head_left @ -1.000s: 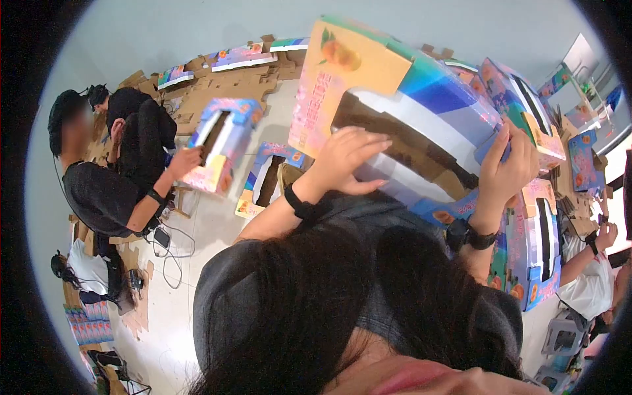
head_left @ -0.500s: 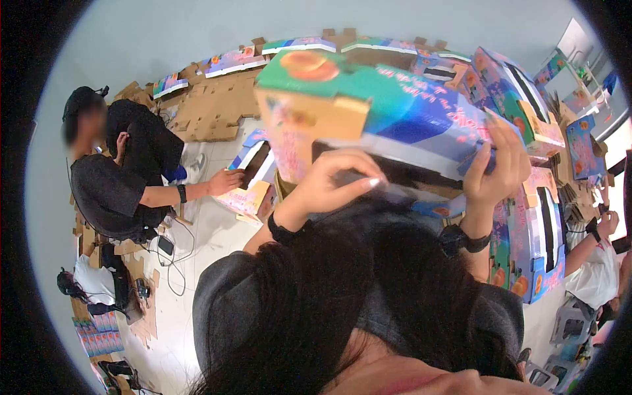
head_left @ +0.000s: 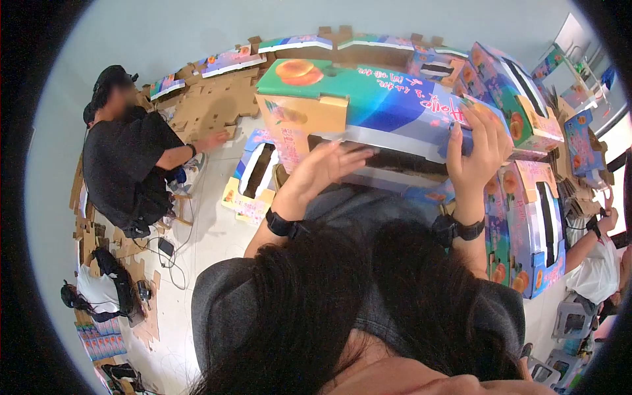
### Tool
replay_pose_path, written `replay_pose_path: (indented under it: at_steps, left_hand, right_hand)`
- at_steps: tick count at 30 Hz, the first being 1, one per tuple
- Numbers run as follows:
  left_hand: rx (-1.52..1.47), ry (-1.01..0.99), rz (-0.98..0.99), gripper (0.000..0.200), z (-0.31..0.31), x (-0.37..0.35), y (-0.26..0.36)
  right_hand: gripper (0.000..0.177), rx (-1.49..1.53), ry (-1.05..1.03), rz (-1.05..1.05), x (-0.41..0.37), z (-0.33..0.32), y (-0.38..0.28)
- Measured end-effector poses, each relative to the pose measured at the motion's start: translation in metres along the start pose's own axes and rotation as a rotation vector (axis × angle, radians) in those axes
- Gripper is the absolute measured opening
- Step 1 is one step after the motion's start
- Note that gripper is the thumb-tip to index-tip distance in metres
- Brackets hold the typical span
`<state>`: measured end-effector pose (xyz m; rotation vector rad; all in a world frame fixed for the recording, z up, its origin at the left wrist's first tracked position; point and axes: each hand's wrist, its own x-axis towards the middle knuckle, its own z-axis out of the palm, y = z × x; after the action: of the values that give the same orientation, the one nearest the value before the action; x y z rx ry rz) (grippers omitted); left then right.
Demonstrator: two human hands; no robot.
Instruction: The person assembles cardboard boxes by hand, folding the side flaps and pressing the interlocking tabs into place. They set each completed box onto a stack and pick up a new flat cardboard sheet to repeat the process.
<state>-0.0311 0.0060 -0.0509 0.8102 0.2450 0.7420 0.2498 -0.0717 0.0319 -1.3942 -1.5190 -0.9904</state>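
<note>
Printed carton [head_left: 395, 99] is held raised at the middle of the head view, its long green-and-blue face turned upward and a tan end flap seen at its left end. The right hand [head_left: 477, 148] is closed around the carton's right end, with fingers laid over the top face. The left hand [head_left: 322, 171] is spread flat, unclenched, against the carton's lower front edge.

Below the carton, the view is blocked by dark hair [head_left: 329, 309]. Left of the carton, an open box [head_left: 253, 178] is seen lying on the floor. Farther left of the carton, a co-worker in black [head_left: 125, 158] is seated beside flat cardboard sheets [head_left: 210, 105]. Right of the carton, assembled boxes [head_left: 533, 230] are stacked closely, and beyond them another person's arm [head_left: 589, 253] is seen.
</note>
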Motion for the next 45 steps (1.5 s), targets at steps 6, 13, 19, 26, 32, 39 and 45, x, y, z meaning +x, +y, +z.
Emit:
replay_pose_path:
  at_steps: [6,13,19,26,32,39,45]
  left_hand:
    - [-0.327,0.027,0.223,0.054,-0.001,0.004,-0.009]
    - [-0.385,0.041,0.257,0.054,0.005,0.007,-0.014]
    - [-0.482,0.021,0.326,0.062,0.007,0.023,-0.017]
    - [-0.417,0.077,0.381,0.074,0.003,0.046,-0.003]
    - [-0.235,0.080,0.399,0.068,-0.006,0.053,-0.002]
    - [-0.216,0.082,0.399,0.066,-0.008,0.056,-0.002]
    - [-0.237,-0.048,0.378,0.063,-0.010,0.049,-0.007]
  right_hand:
    - [0.028,-0.003,0.026,0.000,-0.004,0.006,0.003]
    - [0.029,0.005,0.032,0.010,-0.006,0.007,0.005]
    - [0.029,0.013,0.044,0.011,-0.006,0.007,0.001]
    - [0.028,0.021,0.047,0.021,-0.007,0.010,0.005]
    - [0.027,0.027,0.052,0.018,-0.007,0.016,0.012]
    - [0.027,0.039,0.064,0.022,-0.008,0.022,0.015]
    - [0.027,-0.010,0.074,-0.005,-0.012,0.019,0.016]
